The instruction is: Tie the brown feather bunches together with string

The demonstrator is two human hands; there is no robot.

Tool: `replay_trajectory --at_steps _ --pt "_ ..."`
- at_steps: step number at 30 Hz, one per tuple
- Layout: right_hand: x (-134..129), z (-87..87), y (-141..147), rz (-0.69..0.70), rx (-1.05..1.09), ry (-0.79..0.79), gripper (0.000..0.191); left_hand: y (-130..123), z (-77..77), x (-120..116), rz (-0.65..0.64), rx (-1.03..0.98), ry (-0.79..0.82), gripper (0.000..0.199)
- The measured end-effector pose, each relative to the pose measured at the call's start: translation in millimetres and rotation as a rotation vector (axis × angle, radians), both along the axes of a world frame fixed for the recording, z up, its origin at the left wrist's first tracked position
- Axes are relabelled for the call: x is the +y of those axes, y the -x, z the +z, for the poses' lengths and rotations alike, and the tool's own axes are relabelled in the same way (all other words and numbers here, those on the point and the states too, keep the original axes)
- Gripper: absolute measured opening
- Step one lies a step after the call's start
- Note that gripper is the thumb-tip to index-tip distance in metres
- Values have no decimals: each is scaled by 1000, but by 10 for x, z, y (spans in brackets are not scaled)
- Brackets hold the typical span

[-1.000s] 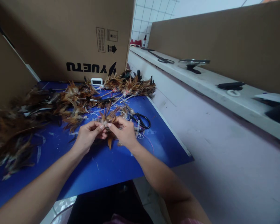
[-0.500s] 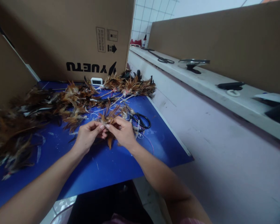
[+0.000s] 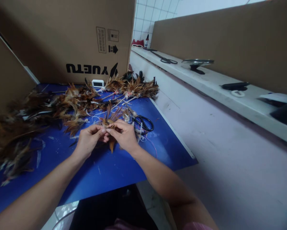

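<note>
Pinching the pale base of a small bunch of brown feathers, the left hand and the right hand meet over the near part of a blue table. The left thumb and fingers are clamped on this base; the right thumb and forefinger close on it just beside the left thumb. The bunch fans up and away beyond the fingertips, while a few orange-brown feathers hang down between the hands. Exactly what the hidden fingertips grip cannot be told.

Just beyond the right hand lie scissors with black looped handles. A big heap of loose feathers spreads over the table's left side, and tied feather bundles lie farther back. Near them stands a small white display, its figures unreadable.

Behind rises a cardboard box marked YUETU in black, upside down, with a thick arrow pointing right and framed labels too fine to read. At the far end of the ledge stands a bottle; its label is too small to make out.
</note>
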State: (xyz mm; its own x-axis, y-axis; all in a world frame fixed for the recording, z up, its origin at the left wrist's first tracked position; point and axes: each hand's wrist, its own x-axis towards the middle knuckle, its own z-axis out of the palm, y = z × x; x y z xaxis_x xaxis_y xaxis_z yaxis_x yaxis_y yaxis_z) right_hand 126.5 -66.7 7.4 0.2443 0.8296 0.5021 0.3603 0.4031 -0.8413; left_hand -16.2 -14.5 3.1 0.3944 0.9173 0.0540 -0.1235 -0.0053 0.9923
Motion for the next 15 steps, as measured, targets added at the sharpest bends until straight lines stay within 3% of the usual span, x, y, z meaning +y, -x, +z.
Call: replay_trajectory --at_steps 15 --pt "-9 -15 -16 6 -36 -77 7 23 -23 47 -43 -62 21 29"
